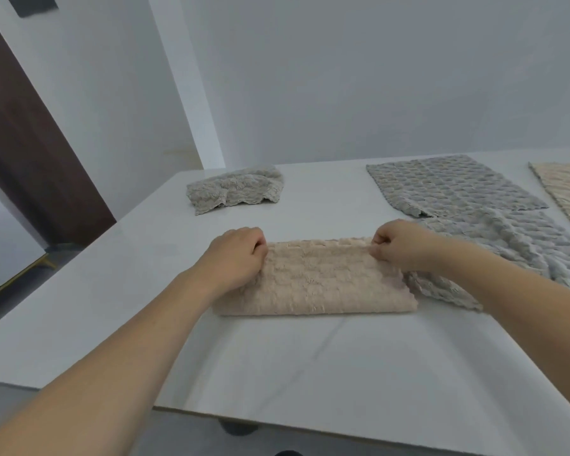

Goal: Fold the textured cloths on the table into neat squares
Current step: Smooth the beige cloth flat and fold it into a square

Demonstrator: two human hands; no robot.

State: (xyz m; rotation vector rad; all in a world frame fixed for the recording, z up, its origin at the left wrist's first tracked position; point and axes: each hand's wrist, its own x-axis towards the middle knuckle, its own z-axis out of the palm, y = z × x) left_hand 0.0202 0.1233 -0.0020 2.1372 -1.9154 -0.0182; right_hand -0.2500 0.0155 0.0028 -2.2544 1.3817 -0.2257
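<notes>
Lying folded in half at the middle of the white table (310, 373), the beige cloth (313, 281) looks soft, light and limp, so it is best taken by its corners, where the left hand (234, 255) and right hand (402, 245) each pinch a far corner. A rumpled grey cloth (507, 251) touches its right end. Bare tabletop lies near and left, with the table's front edge close.
</notes>
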